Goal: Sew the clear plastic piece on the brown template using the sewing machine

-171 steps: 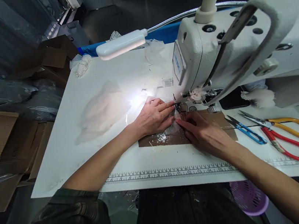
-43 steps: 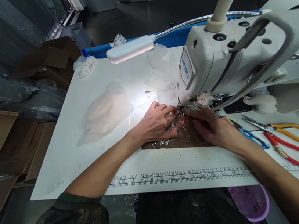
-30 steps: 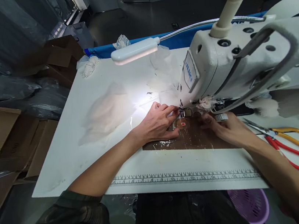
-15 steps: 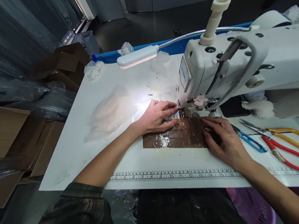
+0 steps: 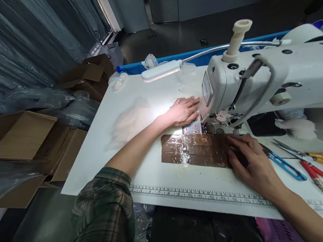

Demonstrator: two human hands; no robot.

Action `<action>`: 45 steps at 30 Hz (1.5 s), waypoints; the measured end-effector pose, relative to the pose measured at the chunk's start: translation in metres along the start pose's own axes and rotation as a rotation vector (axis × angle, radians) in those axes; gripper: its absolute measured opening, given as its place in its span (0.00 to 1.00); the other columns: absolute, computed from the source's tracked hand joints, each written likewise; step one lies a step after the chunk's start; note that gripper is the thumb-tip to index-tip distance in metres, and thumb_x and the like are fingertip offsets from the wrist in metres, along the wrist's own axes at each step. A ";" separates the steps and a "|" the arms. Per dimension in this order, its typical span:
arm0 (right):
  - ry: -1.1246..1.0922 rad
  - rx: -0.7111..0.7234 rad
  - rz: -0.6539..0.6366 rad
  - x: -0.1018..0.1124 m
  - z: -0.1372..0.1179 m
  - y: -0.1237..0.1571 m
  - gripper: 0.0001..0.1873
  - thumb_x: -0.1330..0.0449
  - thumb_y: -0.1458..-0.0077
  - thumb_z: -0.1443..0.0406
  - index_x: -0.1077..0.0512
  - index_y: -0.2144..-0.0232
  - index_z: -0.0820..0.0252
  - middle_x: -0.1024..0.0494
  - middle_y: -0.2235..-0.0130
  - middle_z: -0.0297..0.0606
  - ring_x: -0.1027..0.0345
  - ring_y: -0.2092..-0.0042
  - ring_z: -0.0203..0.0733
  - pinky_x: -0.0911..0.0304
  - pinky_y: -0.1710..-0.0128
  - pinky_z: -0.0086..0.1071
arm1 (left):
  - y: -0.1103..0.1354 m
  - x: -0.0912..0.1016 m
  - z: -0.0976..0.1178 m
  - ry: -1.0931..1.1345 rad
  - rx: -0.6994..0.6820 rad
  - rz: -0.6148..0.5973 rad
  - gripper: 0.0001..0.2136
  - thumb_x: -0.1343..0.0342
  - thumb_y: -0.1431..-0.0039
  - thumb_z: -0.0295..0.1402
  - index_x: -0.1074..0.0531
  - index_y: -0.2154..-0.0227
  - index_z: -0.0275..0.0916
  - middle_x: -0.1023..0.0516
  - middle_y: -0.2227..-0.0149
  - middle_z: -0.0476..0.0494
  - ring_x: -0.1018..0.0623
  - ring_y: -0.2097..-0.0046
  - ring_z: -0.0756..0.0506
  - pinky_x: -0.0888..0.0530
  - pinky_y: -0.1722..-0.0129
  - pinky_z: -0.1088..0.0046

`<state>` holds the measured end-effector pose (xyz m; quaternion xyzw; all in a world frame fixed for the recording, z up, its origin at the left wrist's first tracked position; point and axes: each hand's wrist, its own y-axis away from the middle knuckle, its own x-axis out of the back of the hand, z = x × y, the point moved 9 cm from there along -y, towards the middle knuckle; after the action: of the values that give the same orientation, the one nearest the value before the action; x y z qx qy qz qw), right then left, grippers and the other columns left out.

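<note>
My left hand [image 5: 184, 111] lies flat with fingers stretched out, just left of the sewing machine's [image 5: 216, 85] needle area. Below it shows a small pale piece with red marks [image 5: 192, 128], partly hidden by my hand. In front of the presser foot lies a shiny brown sheet [image 5: 192, 150], its surface covered in scratched, glossy patches, with one small red-and-white mark near the top edge. My right hand [image 5: 251, 160] has its fingers and thumb closed on the right end of that sheet, some of which they cover.
Blue thread snips [image 5: 288, 165] and scissors with red and orange handles [image 5: 314, 159] lie right of my right hand. A lamp [image 5: 162, 71] lights the table [image 5: 95, 162]. A printed ruler [image 5: 190, 194] runs along the front edge. Cardboard boxes [image 5: 22, 136] stand at left.
My left hand has lifted off the brown sheet and moved farther back, flattening beside the machine. My right hand stays at the sheet's right end. The camera view has shifted slightly.
</note>
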<state>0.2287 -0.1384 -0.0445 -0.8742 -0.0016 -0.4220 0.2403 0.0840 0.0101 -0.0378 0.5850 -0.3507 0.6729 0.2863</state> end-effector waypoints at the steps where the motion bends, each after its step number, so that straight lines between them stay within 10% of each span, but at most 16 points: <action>1: 0.001 0.010 0.005 0.000 0.000 0.001 0.24 0.45 0.43 0.63 0.36 0.43 0.55 0.33 0.49 0.48 0.36 0.47 0.51 0.34 0.49 0.48 | -0.001 0.000 0.000 -0.001 -0.008 -0.002 0.14 0.57 0.34 0.34 0.28 0.53 0.41 0.25 0.53 0.40 0.30 0.45 0.38 0.37 0.43 0.53; 12: -0.015 0.122 0.051 -0.005 0.003 0.007 0.27 0.47 0.43 0.55 0.35 0.43 0.54 0.33 0.48 0.49 0.36 0.48 0.59 0.38 0.47 0.56 | 0.076 0.033 0.022 -0.108 0.119 0.084 0.17 0.60 0.31 0.38 0.33 0.46 0.40 0.36 0.38 0.39 0.33 0.40 0.42 0.44 0.39 0.50; 19: -0.007 0.114 0.051 -0.010 0.007 0.010 0.27 0.47 0.44 0.53 0.34 0.44 0.54 0.33 0.47 0.48 0.37 0.46 0.60 0.40 0.45 0.57 | 0.176 0.071 -0.072 -0.018 0.713 0.261 0.14 0.53 0.34 0.34 0.29 0.51 0.37 0.27 0.46 0.39 0.28 0.46 0.42 0.32 0.47 0.58; 26: 0.020 0.135 0.060 -0.010 0.005 0.010 0.21 0.47 0.43 0.55 0.31 0.50 0.55 0.32 0.49 0.46 0.37 0.46 0.58 0.39 0.45 0.54 | 0.208 0.080 -0.100 0.018 0.841 0.374 0.09 0.48 0.37 0.32 0.23 0.66 0.40 0.22 0.60 0.46 0.22 0.60 0.48 0.25 0.57 0.71; 30: 0.073 0.161 0.050 -0.009 0.000 0.008 0.19 0.47 0.42 0.57 0.31 0.51 0.57 0.33 0.49 0.48 0.36 0.46 0.57 0.37 0.46 0.52 | 0.194 0.091 -0.071 -0.085 0.774 0.461 0.10 0.49 0.38 0.31 0.25 0.70 0.37 0.24 0.57 0.42 0.25 0.56 0.45 0.29 0.51 0.63; 35: 0.128 0.128 0.057 -0.009 0.000 0.009 0.17 0.46 0.41 0.60 0.30 0.51 0.58 0.34 0.48 0.48 0.34 0.47 0.54 0.33 0.50 0.48 | 0.139 0.056 0.026 -0.034 0.344 0.318 0.15 0.54 0.37 0.30 0.31 0.78 0.35 0.28 0.78 0.47 0.32 0.76 0.51 0.32 0.76 0.74; 40: 0.116 0.080 0.022 -0.012 -0.005 0.007 0.18 0.47 0.41 0.62 0.30 0.50 0.60 0.36 0.46 0.50 0.33 0.48 0.50 0.31 0.51 0.42 | 0.120 0.033 0.127 0.346 -0.257 0.205 0.16 0.46 0.37 0.43 0.27 0.69 0.32 0.23 0.57 0.36 0.22 0.58 0.47 0.23 0.63 0.74; 45: 0.118 0.053 0.005 -0.010 -0.010 0.003 0.17 0.48 0.40 0.63 0.30 0.51 0.62 0.35 0.48 0.50 0.32 0.49 0.48 0.31 0.51 0.40 | 0.121 0.050 0.082 0.468 0.000 0.406 0.09 0.48 0.35 0.34 0.27 0.64 0.33 0.22 0.61 0.40 0.22 0.61 0.50 0.23 0.64 0.75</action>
<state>0.2159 -0.1436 -0.0477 -0.8411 0.0037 -0.4721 0.2640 0.0281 -0.1290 0.0008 0.3320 -0.3849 0.8328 0.2192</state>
